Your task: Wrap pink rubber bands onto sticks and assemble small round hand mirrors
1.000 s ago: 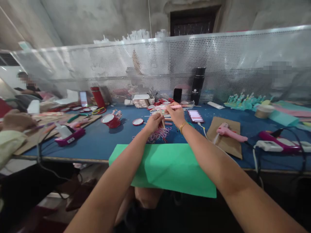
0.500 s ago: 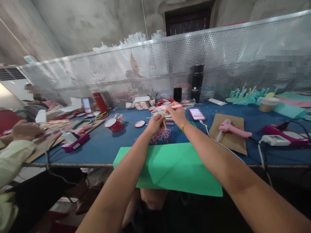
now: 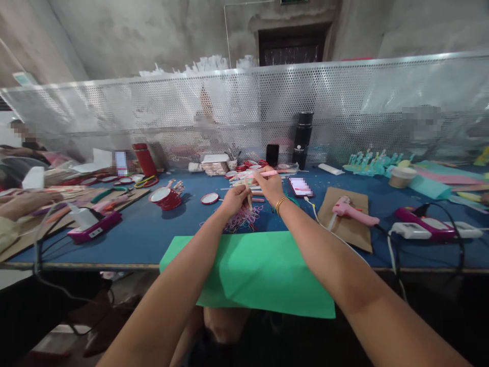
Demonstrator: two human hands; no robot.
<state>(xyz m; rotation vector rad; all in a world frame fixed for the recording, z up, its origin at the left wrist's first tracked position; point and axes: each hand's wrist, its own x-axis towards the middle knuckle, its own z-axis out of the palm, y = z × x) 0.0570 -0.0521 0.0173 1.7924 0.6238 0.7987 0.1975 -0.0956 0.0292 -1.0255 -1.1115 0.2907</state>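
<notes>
While my left hand [image 3: 234,198] pinches a thin pale stick [image 3: 248,194] between thumb and fingertips, that grip is narrow and closed on the stick's lower part, and the stick stands nearly upright, its long axis tilted slightly away from me. My right hand [image 3: 272,186] sits just beside the left, to its right and a little farther from me; its grip is closed on a pink stick [image 3: 268,174], which lies roughly level, long axis running left to right, with the free end pointing right. The two sticks stand almost at right angles, and the upper end of the pale one appears to meet the pink one near my right fingertips; whether they touch cannot be determined. Directly below both hands, a tangle of pink rubber bands [image 3: 239,220] lies on the blue surface [image 3: 153,229], nearer the left hand. Closer to me, a green sheet [image 3: 263,275] overhangs the near edge. To the right, well apart, a pink glue gun [image 3: 353,210] rests on cardboard [image 3: 351,227].
</notes>
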